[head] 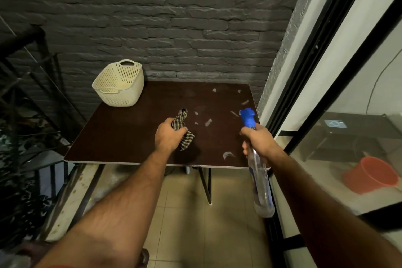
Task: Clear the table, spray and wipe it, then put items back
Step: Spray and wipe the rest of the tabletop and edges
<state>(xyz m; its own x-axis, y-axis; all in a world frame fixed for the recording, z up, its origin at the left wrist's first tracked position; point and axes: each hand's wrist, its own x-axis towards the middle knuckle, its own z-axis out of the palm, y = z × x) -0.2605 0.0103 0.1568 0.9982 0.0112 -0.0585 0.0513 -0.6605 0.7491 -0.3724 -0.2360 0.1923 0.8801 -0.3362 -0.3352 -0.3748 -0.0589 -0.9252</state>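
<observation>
the table (121, 137) is a dark brown square top on thin black legs, pushed against a grey stone-look wall (163, 17). pale wet streaks and smears (228, 155) lie scattered over its right half, from the far right corner down to the near edge. the left hand (170, 137) is over the middle of the table, fingers curled tight round a bunched cloth (183, 129), checked in dark and tan, with one end sticking up past the fist and the other hanging down toward the top. the right hand (260, 140) is over the near right corner and grips the neck of a spray bottle (260, 183): clear body, blue trigger head pointing left over the table, blue label low on the side, the base tilted back toward the person. a cream perforated basket (118, 85) with a handle slot sits on the far left corner, overhanging the edge a little. through the glass on the right an orange bucket (369, 175) lies on the floor
</observation>
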